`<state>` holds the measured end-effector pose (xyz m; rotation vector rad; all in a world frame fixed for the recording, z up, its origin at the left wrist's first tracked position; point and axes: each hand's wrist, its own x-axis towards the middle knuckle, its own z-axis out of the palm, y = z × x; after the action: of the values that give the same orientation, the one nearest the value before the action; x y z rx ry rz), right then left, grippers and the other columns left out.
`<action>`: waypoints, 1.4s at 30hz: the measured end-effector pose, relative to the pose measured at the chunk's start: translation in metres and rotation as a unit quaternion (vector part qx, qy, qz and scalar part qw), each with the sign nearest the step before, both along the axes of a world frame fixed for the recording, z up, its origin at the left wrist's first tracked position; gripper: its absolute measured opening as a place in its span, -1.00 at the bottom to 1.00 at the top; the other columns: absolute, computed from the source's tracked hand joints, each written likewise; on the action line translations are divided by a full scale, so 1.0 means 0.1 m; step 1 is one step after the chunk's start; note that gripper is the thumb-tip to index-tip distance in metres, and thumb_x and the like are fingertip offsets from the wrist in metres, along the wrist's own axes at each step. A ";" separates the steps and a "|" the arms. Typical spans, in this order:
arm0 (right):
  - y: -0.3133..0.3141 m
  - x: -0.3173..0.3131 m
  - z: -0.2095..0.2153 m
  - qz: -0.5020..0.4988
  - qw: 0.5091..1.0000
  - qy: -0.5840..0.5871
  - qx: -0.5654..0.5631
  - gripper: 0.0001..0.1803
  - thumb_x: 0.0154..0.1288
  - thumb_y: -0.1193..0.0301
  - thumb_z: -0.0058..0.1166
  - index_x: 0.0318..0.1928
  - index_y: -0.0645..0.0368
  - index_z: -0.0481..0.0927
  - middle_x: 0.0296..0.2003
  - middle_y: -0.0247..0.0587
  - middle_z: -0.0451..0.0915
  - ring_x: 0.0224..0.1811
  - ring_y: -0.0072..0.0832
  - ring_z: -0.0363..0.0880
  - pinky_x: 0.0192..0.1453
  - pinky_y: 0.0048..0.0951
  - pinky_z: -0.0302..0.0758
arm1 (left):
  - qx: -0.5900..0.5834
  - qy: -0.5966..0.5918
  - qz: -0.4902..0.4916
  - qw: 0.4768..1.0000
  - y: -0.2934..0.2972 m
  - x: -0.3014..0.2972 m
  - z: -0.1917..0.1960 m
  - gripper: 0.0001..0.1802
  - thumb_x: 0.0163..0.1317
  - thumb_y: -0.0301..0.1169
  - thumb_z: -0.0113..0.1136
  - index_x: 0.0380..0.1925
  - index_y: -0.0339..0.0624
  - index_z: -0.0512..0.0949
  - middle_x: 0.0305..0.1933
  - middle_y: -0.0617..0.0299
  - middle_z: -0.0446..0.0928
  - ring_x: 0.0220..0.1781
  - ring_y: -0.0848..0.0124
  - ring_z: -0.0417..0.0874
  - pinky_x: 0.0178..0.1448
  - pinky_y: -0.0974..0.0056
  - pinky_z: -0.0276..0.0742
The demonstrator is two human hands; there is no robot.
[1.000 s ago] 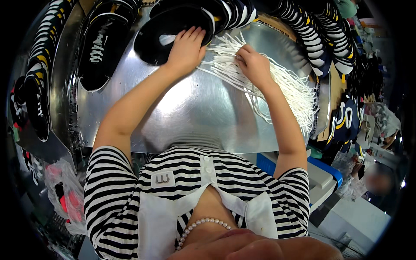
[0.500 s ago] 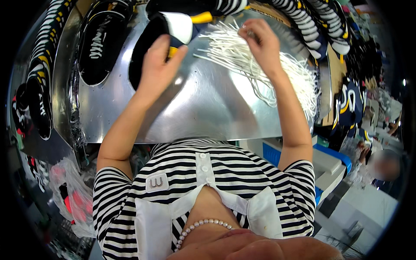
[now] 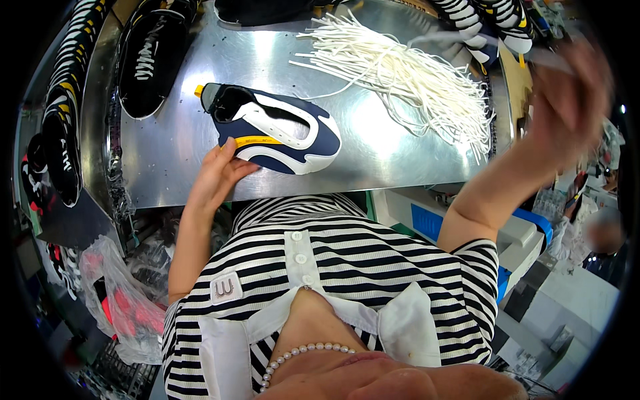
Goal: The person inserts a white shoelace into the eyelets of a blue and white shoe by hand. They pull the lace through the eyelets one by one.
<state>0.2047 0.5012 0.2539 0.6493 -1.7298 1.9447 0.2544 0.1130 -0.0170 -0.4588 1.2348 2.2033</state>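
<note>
Metal table (image 3: 160, 177), left fingers (image 3: 229, 149) clamped on navy upper (image 3: 313, 143), right fingers (image 3: 592, 83) (blurred) apparently pinching white lace (image 3: 460, 37)

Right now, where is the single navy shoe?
In the head view, the navy shoe is left of centre over the metal table, held at its lower left by the left hand, white laces to its upper right.

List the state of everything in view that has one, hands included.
Navy-and-white shoe upper: unlaced, throat open.
White laces: loose, piled in a tangled bundle.
Left hand: gripping the upper's near edge.
Right hand: raised, motion-blurred; a white lace seems to trail from it.
Black upper at left: lying flat, stitched underside up.
Plastic bag: crumpled, pink-red items inside.
</note>
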 end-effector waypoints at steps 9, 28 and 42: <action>0.19 0.97 -1.94 0.165 0.887 -0.414 -0.120 -0.75 0.34 0.30 0.13 -0.05 0.12 0.57 -0.33 -0.38 0.58 -0.39 -0.62 0.47 -0.30 -0.55 0.46 | -0.620 0.531 -0.110 0.567 -0.11 0.05 0.91 -0.81 0.34 -0.48 0.17 -0.12 -0.37 0.54 -0.13 -0.04 0.56 -0.10 0.06 0.60 0.03 0.12 0.50; -1.19 0.08 -2.46 0.027 0.903 -0.426 0.039 -0.79 0.49 0.17 0.02 -0.12 -0.01 0.56 -0.36 -0.54 0.58 -0.32 -0.75 0.47 -0.29 -0.62 0.42 | 0.054 0.049 -0.240 0.968 0.59 -0.86 0.08 -0.32 0.49 0.13 -0.15 0.37 -0.13 0.34 0.37 0.11 0.42 0.44 0.24 0.36 0.55 0.14 0.14; -1.33 0.14 -2.26 0.063 0.907 -0.416 -0.005 -0.90 0.37 0.44 0.13 -0.28 0.22 0.59 -0.46 -0.40 0.61 -0.51 -0.79 0.37 -0.42 -0.69 0.27 | -0.082 0.156 -0.004 0.984 0.82 -0.53 0.56 -0.74 0.33 -0.37 0.30 -0.05 -0.25 0.66 -0.09 0.26 0.68 -0.09 0.51 0.67 -0.04 0.45 0.59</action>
<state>0.2184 0.3687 0.0274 -0.1395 -2.1660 2.5371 0.2018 0.1950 0.0394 -0.1731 1.5857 2.2352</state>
